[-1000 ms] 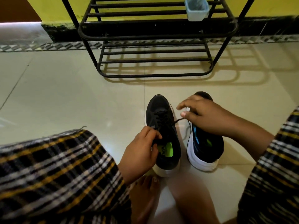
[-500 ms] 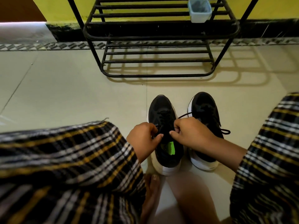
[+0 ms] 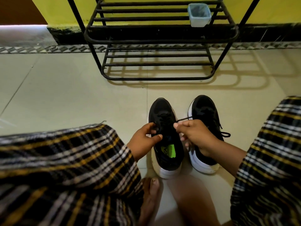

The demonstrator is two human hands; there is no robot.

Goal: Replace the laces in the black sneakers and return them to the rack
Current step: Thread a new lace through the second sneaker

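Observation:
Two black sneakers with white soles stand side by side on the tiled floor, toes toward the rack. The left sneaker [image 3: 164, 121] has a green patch on its insole. My left hand [image 3: 145, 137] grips this shoe's left side by the lace eyelets. Over its tongue, my right hand [image 3: 193, 134] pinches a black lace [image 3: 184, 119] that rises to the right from my fingertips. The right sneaker [image 3: 203, 110] is laced, with a lace end lying off its right side, and my right wrist hides its heel part.
A black metal shoe rack [image 3: 156, 78] stands against the yellow wall ahead, its lower shelves bare. A small pale blue plastic container [image 3: 199, 15] sits on an upper shelf. My plaid-covered knees flank the shoes, and a bare foot [image 3: 151, 193] lies just behind the left sneaker.
My right hand came off the right sneaker and moved left to the left sneaker's tongue, drawing the lace with it. My left hand stayed on the left sneaker.

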